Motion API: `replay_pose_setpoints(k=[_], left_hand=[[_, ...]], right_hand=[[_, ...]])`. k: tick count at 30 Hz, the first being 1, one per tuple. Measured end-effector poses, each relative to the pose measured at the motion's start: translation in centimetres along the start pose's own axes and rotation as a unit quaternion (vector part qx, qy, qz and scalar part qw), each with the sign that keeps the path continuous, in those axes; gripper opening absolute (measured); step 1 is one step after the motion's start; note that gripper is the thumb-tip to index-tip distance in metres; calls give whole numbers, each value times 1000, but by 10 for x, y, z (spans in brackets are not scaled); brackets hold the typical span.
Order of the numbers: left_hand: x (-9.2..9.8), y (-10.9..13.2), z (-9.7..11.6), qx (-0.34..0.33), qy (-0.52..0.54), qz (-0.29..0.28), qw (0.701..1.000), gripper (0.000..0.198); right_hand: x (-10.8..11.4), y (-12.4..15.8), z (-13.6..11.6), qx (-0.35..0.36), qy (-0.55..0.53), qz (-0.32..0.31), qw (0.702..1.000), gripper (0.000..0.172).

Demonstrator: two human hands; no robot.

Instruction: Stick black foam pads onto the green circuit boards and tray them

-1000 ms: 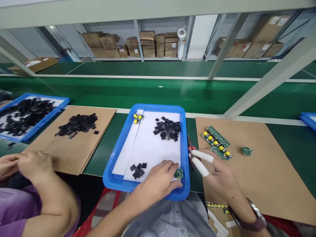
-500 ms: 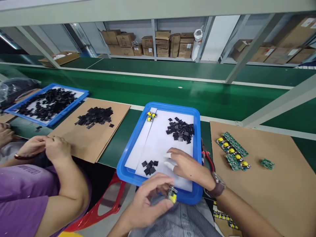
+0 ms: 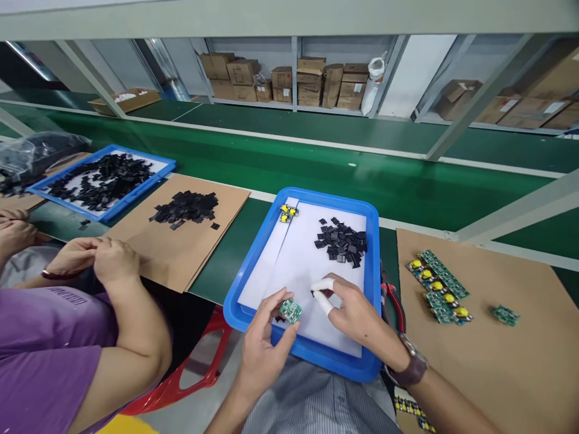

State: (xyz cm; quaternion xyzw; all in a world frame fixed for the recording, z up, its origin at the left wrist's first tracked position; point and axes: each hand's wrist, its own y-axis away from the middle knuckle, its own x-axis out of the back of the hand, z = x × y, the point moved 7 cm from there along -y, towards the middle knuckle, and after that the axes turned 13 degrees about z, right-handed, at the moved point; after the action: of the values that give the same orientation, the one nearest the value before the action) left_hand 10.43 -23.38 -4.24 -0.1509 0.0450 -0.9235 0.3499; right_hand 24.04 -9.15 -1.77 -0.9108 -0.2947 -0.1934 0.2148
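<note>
My left hand (image 3: pixel 266 342) holds a small green circuit board (image 3: pixel 290 310) between fingertips and thumb, its component side facing up. My right hand (image 3: pixel 355 313), with white covers on the thumb and a finger, pinches a tiny dark piece (image 3: pixel 312 293) just right of the board. Both hands are over the blue tray (image 3: pixel 374 271), which has a white lining. A heap of flat black pieces (image 3: pixel 341 242) lies at the tray's far right. Part of a smaller black group (image 3: pixel 280 319) shows behind my left hand. Boards with yellow parts (image 3: pixel 288 213) sit in the far left corner.
Right of the tray are red-handled pliers (image 3: pixel 394 304) and a cardboard sheet (image 3: pixel 520 367) bearing circuit boards (image 3: pixel 438 289). To the left, a co-worker in a purple top (image 3: pixel 49 361) sits by more cardboard with a black heap (image 3: pixel 186 208). Another blue tray (image 3: pixel 106 216) stands beyond.
My left hand has risen over the tray and turned the board, so green faces up instead of the yellow part. My right hand has closed on a tiny dark piece and moved near the board.
</note>
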Motion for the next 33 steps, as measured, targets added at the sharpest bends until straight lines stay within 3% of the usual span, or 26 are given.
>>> replay_pose_setpoints(k=[3, 6, 9, 14, 19, 24, 33], left_hand=[[-12, 0, 0, -9, -13, -22, 1000, 58], [-28, 1, -1, 18, 26, -55, 998, 56], [-44, 0, 2, 26, 55, -73, 995, 57], [-63, -7, 23, -45, 72, -91, 992, 48], [-72, -5, 28, -67, 89, -114, 987, 51], [-76, -2, 11, 9, 97, -98, 990, 57], [-76, -3, 13, -30, 54, -116, 991, 45]], right_hand=[[23, 16, -15, 58, -83, 66, 993, 45], [30, 33, -12, 11, -116, 75, 990, 50], [35, 45, -6, -25, -160, 106, 981, 42], [37, 51, 6, -81, -225, 162, 957, 17], [43, 52, 11, -64, -206, 211, 953, 20], [38, 60, 20, -145, -195, 223, 944, 11], [31, 65, 23, -190, -186, 236, 935, 10]])
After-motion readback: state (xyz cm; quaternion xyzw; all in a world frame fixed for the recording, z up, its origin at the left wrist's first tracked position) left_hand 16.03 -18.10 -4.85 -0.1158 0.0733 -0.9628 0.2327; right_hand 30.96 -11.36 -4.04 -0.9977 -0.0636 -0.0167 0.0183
